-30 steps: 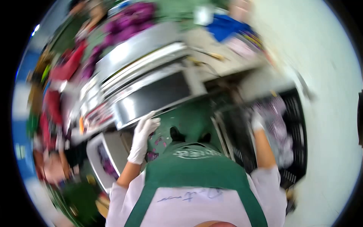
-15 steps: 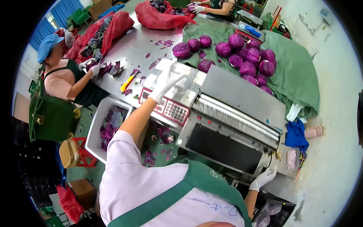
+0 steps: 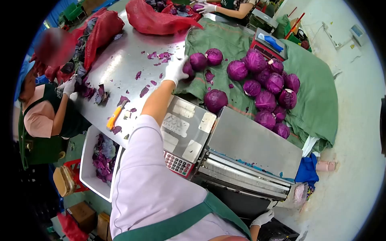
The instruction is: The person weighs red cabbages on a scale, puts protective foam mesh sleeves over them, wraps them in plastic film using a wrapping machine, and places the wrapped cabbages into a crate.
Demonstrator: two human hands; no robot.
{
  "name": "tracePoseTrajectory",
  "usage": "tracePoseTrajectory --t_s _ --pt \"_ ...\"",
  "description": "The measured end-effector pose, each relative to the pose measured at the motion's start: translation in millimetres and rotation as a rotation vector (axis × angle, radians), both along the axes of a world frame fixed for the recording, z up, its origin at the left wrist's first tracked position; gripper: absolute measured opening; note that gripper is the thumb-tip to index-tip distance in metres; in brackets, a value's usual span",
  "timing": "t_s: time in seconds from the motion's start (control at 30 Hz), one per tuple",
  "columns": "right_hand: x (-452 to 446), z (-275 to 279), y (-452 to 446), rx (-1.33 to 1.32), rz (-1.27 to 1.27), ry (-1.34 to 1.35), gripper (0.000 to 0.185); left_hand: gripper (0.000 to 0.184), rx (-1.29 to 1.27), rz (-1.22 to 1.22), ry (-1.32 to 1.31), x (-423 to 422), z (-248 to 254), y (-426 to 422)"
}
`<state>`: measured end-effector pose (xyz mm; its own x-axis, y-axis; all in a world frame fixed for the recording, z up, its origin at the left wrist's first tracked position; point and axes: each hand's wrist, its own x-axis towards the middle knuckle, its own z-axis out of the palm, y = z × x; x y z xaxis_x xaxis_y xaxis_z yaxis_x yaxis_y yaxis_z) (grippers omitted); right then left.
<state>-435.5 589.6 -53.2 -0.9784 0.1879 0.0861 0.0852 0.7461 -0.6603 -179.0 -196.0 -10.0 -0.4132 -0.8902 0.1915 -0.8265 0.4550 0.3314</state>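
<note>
Metal table w/ green cloth beyond scale; L hand past scale's far side, fingers wide, touching purple cabbage at cloth edge; R hand right of scale, grip can't tell

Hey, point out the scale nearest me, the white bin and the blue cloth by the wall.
Scale [image 3: 177,164]: head view, on its keypad.
White bin [image 3: 87,165]: head view, on its inner wall.
Blue cloth [image 3: 307,168]: head view, on its middle.

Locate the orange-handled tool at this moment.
In the head view, the orange-handled tool lies on the metal table, left of the scale, beside purple leaf scraps and near the white bin.
</note>
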Motion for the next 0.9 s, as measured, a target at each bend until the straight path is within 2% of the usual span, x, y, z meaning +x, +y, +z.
tracePoseTrajectory --t_s 0.07,0.13,0.2,0.23,0.27,0.37,0.5,0.53,0.57,0.6,0.67,0.73,0.77,0.83,0.87,0.9 --pt "4.5 8.1 -3.6 0.06 -0.029 -0.092 0.04 0.095 0.127 0.198 0.306 18.9 -10.9 -17.1" --pt "4.5 7.3 -6.5 0.084 -0.002 -0.059 0.04 0.098 0.235 0.253 0.814 40.1 -28.4 -30.0" --pt "5.2 4.1 -3.2 0.111 0.025 -0.03 0.04 0.097 0.238 0.186 1.053 50.5 9.6 7.8" --pt "2.5 1.8 -0.2 0.086 0.035 -0.049 0.04 0.094 0.215 0.112 1.083 58.0 29.7 32.2" --pt "0.0 -0.1 2.5 0.062 0.047 -0.066 0.041 0.093 0.168 0.043 1.061 64.4 56.8 67.6" --pt "-2.6 -4.8 2.4 0.084 0.1 -0.001 0.042 0.093 0.099 -0.092 1.102 81.2 80.1 156.5" --pt "-6.1 0.3 3.1 0.146 0.203 -0.056 0.04 0.097 -0.006 -0.067 0.976 92.4 62.5 245.9" --pt "-8.4 0.0 4.4 -0.026 0.176 -0.114 0.044 0.098 -0.033 -0.053 0.935 94.4 52.1 259.1" --pt "-11.4 1.8 5.4 -0.112 0.177 -0.133 0.044 0.1 -0.018 -0.02 0.894 97.8 36.2 270.7" --pt "-13.3 6.6 6.2 -0.197 0.172 -0.152 0.044 0.101 -0.06 -0.019 0.96 95.2 29.5 284.4" --pt "-30.0 28.2 11.5 -0.058 0.308 -0.088 0.044 0.102 -0.151 0.004 0.821 99.1 27.1 290.0" --pt "-50.9 53.5 12.0 0.06 0.348 0.054 0.037 0.101 -0.126 0.002 0.707 103.7 35.2 289.9" --pt "-70.6 53.2 20.4 0.01 0.439 0.16 0.035 0.101 -0.108 0.025 0.666 102.8 46.0 293.8" --pt "-90.4 86.2 10.7 -0.077 0.505 0.221 0.027 0.103 -0.273 0.006 0.508 109.1 40.9 288.3" --pt "-95.6 112.7 -5.1 -0.146 0.65 0.28 0.028 0.104 -0.372 -0.015 0.432 109.2 42.5 288.0" --pt "-104.5 135.4 -14.5 -0.196 0.755 0.354 0.029 0.101 -0.162 0.012 0.552 107.2 33.9 288.4"
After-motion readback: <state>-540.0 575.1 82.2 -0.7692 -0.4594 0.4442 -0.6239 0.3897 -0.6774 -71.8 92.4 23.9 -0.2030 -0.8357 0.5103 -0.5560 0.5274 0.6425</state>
